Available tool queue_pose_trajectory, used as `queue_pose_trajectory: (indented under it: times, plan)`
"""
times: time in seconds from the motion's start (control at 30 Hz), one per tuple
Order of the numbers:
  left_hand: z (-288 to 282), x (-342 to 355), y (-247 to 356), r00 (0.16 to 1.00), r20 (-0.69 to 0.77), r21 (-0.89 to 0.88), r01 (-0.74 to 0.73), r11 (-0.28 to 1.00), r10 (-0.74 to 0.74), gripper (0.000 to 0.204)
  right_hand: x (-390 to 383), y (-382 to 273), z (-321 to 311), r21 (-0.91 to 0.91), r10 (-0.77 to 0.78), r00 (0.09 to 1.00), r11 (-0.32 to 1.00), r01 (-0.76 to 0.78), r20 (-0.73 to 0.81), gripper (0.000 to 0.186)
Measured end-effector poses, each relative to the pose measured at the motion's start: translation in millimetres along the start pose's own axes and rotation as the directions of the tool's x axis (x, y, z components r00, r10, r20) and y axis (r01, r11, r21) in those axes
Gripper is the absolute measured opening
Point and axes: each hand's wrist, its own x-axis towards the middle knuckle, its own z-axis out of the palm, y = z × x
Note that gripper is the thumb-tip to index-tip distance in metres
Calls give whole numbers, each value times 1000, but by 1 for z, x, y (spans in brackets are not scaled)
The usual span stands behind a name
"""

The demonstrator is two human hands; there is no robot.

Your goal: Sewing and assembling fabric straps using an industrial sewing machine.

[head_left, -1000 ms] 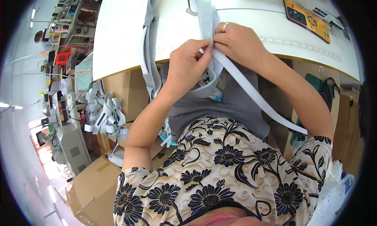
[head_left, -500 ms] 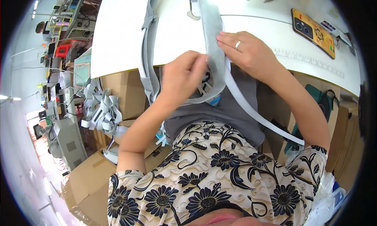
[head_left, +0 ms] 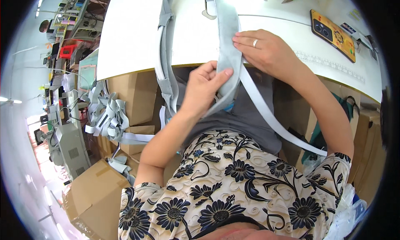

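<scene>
Grey strap (head_left: 228,29) cut off at twelve o'clock
Ruler marks (head_left: 329,64) at two o'clock are too small to read.

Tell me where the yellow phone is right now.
In the head view, the yellow phone lies at the upper right on the white table, just beyond the ruler markings and to the right of the right hand.

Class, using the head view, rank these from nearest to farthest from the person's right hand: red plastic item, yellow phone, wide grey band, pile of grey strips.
1. Wide grey band: touched by the right hand.
2. Yellow phone: on the table, to the hand's right.
3. Pile of grey strips: lower left.
4. Red plastic item: background, far left.
</scene>
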Motion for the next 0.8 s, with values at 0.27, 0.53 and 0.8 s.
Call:
queue_pose_trajectory:
  times: [0.27,0.53,0.8]
  plan:
    - [-9,-5,29,993,60,294,75,953,-97,22,18,6,-3,-14,-70,997,997,70,16,29]
    - [-14,7,63,971,168,621,30,783,-171,30,15,10,-1,-82,-169,985,982,168,-14,31]
    - [2,152,98,987,41,756,-131,641,154,64,19,-4,12,29,29,998,999,-27,-58,23]
